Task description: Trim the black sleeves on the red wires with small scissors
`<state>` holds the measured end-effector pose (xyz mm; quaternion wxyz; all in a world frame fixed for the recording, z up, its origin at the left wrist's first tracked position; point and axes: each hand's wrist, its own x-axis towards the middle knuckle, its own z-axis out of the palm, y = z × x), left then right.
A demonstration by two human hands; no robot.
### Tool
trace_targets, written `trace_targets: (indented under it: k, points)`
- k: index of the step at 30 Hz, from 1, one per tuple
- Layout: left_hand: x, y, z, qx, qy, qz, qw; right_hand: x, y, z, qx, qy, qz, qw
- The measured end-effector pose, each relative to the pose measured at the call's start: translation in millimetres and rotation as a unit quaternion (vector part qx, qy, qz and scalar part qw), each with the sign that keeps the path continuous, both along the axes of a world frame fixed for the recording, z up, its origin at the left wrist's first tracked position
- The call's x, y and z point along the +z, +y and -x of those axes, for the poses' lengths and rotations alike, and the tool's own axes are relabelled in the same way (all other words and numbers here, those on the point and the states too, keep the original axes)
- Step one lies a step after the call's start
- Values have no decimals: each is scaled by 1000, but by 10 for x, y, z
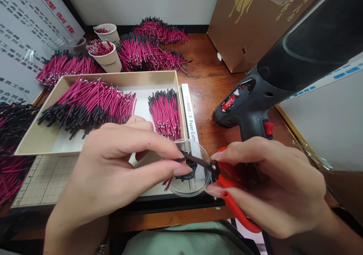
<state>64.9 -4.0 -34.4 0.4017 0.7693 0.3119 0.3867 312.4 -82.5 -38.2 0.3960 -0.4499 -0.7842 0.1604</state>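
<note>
My left hand (110, 164) pinches a thin red wire (168, 184) between thumb and index finger. Its dark end points right, toward the scissor blades. In my right hand (280, 183) are red-handled scissors (229, 177), fingers and thumb on the loops. The blades reach left to my left fingertips; whether they touch the wire I cannot tell. Below both hands sits a clear round plastic dish (202, 185) with small black pieces (188, 173) in it. A shallow cream box (121, 77) lies beyond my left hand. It holds a large pile of red wires with black ends (90, 103) and a smaller bundle (164, 113).
Under the box is a paper cutter (189, 115). Two paper cups of wires (107, 60) and more wire piles (144, 52) stand behind. A black heat gun (255, 107) leans at the right, near a brown carton (241, 24). A printed board (34, 28) stands left.
</note>
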Motion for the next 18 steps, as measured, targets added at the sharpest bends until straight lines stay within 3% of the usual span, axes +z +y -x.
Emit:
trace_targets:
  k: [12, 18]
  points:
    - [6, -25, 6, 1, 4, -5, 1000, 20, 23, -1, 23, -27, -3, 999]
    - [-13, 1, 16, 9, -3, -12, 1000, -7, 21, -5, -2, -9, -9, 1000]
